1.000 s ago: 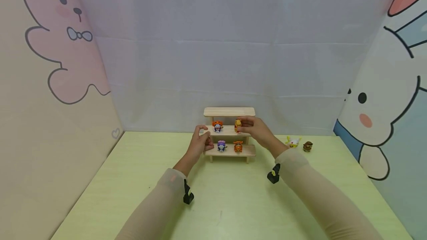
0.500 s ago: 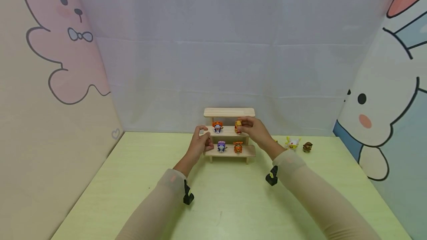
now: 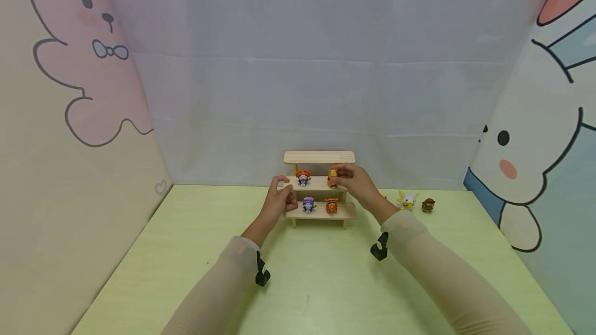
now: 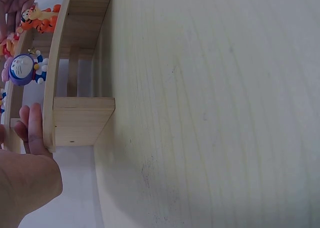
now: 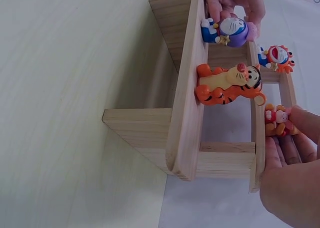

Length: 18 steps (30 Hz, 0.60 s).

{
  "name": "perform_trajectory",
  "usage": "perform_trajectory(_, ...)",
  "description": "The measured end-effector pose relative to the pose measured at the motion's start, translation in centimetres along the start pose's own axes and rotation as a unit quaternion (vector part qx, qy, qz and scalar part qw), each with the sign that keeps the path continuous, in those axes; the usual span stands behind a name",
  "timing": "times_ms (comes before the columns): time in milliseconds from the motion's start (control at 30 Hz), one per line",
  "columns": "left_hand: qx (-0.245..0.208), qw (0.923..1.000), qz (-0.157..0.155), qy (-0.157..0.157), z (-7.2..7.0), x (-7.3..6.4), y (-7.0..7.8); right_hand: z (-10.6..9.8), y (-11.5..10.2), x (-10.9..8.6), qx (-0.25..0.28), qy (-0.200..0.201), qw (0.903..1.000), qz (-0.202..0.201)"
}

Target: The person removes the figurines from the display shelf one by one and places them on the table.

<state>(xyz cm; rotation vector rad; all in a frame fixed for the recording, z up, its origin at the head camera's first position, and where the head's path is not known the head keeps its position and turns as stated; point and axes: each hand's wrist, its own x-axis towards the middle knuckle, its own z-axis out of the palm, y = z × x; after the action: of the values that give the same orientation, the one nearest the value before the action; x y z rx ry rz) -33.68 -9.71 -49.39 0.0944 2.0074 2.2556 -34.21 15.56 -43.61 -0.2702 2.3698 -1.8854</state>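
Observation:
A three-tier wooden display stand [image 3: 319, 157] stands at the back of the table. My left hand [image 3: 276, 199] grips its left end, fingers curled at the middle and lower tiers. My right hand [image 3: 359, 184] pinches a small yellow-and-red bear figurine [image 3: 332, 178] between thumb and fingers at the right of the middle tier; the right wrist view shows the bear figurine [image 5: 278, 119] upright on that tier. Left of it sits a blue-and-white cat figurine with an orange crab hat [image 3: 303, 178]. The lower tier bears a purple-hooded cat figurine [image 3: 308, 204] and an orange tiger figurine [image 5: 230, 85].
Right of the stand on the table [image 3: 298, 283], a white-and-yellow figurine [image 3: 407, 200] and a brown figurine [image 3: 428, 204] stand side by side. Part of another small thing shows behind the right wrist. A pale curtain [image 3: 279, 87] hangs behind, with printed panels on both sides.
The right wrist has shifted slightly left and down, while its fingers stay on the bear figurine. The left hand keeps its place on the stand.

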Motion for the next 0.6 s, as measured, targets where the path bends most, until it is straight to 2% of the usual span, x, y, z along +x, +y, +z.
perform_trajectory(600, 0.001, 1.0, 0.0, -0.001, -0.1, -0.2, 0.1, -1.6, 0.2, -1.9, 0.033, -0.022, 0.9991, -0.015)
